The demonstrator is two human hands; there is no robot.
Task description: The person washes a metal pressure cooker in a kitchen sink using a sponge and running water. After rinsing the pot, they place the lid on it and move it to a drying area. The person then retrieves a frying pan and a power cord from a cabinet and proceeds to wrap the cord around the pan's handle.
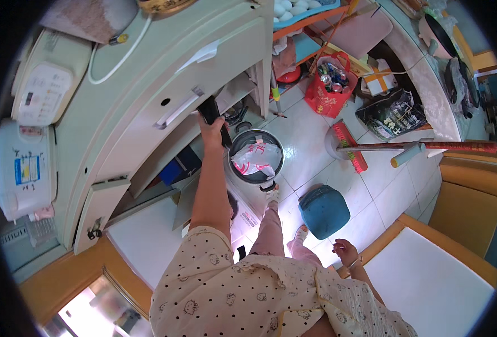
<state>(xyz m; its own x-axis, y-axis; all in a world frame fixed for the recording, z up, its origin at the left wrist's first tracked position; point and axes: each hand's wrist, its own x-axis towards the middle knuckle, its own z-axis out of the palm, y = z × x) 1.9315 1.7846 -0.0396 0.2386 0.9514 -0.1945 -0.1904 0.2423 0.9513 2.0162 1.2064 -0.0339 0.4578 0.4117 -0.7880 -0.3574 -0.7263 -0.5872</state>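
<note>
My left hand [213, 131] is shut on a long black object [212, 113], whose exact kind I cannot make out. It reaches into the opening of a pale cabinet [130, 145], just below a drawer handle [179, 110]. Close to the right of this hand stands a metal pot [282, 168] with black side handles. A white plastic bag with pink print [255, 158] lies inside the pot. My right hand [346, 252] hangs low by my side, its fingers loosely bent and apart, with nothing visible in them. The nearest thing to it is a blue stool [324, 212].
A broom with red bristles [349, 145] stands on the tiled floor [301, 149]. Beyond it are a red bag of cans [328, 99] and a black printed bag [392, 114]. A cabinet door [101, 210] hangs ajar at left. Appliances [44, 94] line the counter.
</note>
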